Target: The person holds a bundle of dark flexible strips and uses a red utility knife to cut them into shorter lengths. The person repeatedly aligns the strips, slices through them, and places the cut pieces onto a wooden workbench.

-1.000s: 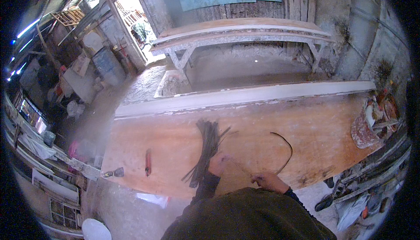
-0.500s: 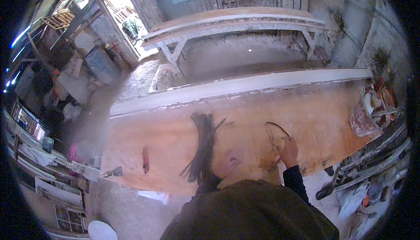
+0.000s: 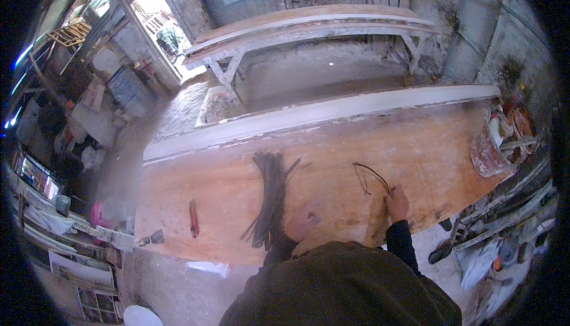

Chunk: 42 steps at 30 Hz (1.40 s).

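A thin dark strip [image 3: 375, 171] curves up from my right hand [image 3: 398, 205], whose fingers are closed on its lower end. Its far end bends back down in a fine loop above the wooden tabletop [image 3: 332, 177]. My left hand [image 3: 301, 224] is low over the board, just right of a bundle of long dark strips [image 3: 271, 192]; its fingers are blurred, so their hold cannot be made out. The bundle lies lengthwise away from me, with a few loose ends splayed out. Left of it lies a red utility knife [image 3: 193, 219].
A putty knife [image 3: 151, 239] lies at the table's left corner. A stained bucket [image 3: 490, 148] with tools stands at the right end. A pale raised board [image 3: 320, 118] runs along the far edge. Beyond is a second long bench [image 3: 314, 26].
The strip in my right hand has swung, its loop now narrower and more drooping. My left hand has shifted slightly near the bundle. The whole view has shifted a little.
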Available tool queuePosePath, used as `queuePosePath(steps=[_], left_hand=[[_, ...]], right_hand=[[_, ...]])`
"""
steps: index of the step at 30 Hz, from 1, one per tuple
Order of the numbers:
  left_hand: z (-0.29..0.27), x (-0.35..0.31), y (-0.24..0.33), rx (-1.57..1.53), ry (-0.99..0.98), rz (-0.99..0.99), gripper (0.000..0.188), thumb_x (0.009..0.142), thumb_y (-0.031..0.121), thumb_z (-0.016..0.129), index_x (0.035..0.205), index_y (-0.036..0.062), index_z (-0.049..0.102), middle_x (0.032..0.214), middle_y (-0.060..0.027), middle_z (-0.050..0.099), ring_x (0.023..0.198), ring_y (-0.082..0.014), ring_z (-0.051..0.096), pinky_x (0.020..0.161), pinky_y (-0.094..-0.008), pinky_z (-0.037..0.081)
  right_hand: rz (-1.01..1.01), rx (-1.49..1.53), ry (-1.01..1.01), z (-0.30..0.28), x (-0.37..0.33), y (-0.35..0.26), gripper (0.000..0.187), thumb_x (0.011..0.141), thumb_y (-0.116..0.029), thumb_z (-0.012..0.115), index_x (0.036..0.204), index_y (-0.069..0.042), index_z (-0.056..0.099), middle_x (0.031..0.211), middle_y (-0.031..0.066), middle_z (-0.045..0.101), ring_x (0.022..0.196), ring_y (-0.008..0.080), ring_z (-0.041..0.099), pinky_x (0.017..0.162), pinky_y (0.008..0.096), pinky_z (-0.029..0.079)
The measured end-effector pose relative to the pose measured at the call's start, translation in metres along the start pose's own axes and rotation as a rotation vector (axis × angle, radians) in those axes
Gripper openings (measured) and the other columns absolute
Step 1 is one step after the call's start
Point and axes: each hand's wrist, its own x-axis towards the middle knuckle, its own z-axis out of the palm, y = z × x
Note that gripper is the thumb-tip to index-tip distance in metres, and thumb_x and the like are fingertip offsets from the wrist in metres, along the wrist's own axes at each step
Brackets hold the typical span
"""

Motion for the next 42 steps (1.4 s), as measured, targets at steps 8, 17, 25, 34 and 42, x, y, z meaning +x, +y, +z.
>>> queuePosePath(steps=[8, 17, 25, 34, 42], left_hand=[[0.007, 0.0, -0.006, 0.078, -0.047, 0.063, 0.049, 0.084, 0.025, 0.048, 0.125, 0.0032, 0.036, 0.125, -0.0153, 0.04, 0.114, -0.0269, 0.038, 0.094, -0.0346, 0.031], [0.034, 0.01, -0.003, 0.203, 0.139, 0.085, 0.053, 0.082, 0.03, 0.054, 0.124, 0.0012, 0.037, 0.127, -0.0143, 0.039, 0.116, -0.0253, 0.036, 0.098, -0.0349, 0.026], [0.005, 0.002, -0.01, -0.22, 0.084, -0.048, 0.031, 0.083, 0.019, 0.051, 0.109, 0.003, 0.053, 0.104, -0.0115, 0.057, 0.094, -0.0189, 0.054, 0.082, -0.0314, 0.042], [-0.051, -0.02, 0.017, 0.138, 0.273, -0.137, 0.017, 0.08, 0.019, 0.054, 0.087, 0.0053, 0.062, 0.082, -0.0105, 0.062, 0.078, -0.0203, 0.059, 0.071, -0.0282, 0.045], [-0.04, -0.018, -0.023, 0.332, 0.132, -0.136, 0.02, 0.08, 0.023, 0.053, 0.09, 0.0077, 0.061, 0.082, -0.0114, 0.062, 0.075, -0.0236, 0.06, 0.067, -0.0322, 0.046]], right_hand=[[-0.089, 0.16, 0.25, 0.002, -0.001, -0.009, 0.014, 0.073, -0.016, 0.059, 0.079, -0.005, 0.055, 0.079, 0.0104, 0.057, 0.074, 0.0278, 0.055, 0.065, 0.0368, 0.043], [-0.832, 0.471, -0.25, -0.036, -0.053, -0.113, 0.014, 0.07, -0.005, 0.061, 0.083, -0.006, 0.055, 0.075, 0.009, 0.058, 0.071, 0.0249, 0.058, 0.062, 0.0328, 0.045], [-0.492, 0.59, -0.75, -0.101, -0.054, -0.148, 0.015, 0.079, -0.018, 0.058, 0.08, -0.004, 0.053, 0.06, 0.004, 0.05, 0.055, 0.0117, 0.046, 0.051, 0.0266, 0.038], [-0.155, 0.883, -0.938, -0.108, -0.031, -0.093, 0.024, 0.084, -0.026, 0.052, 0.072, -0.005, 0.05, 0.055, -0.0003, 0.045, 0.046, 0.008, 0.038, 0.043, 0.021, 0.028], [-0.001, 1.699, -0.699, -0.114, -0.034, -0.107, 0.025, 0.081, -0.02, 0.057, 0.1, -0.004, 0.052, 0.071, 0.004, 0.057, 0.044, 0.0102, 0.045, 0.041, 0.0201, 0.034]])
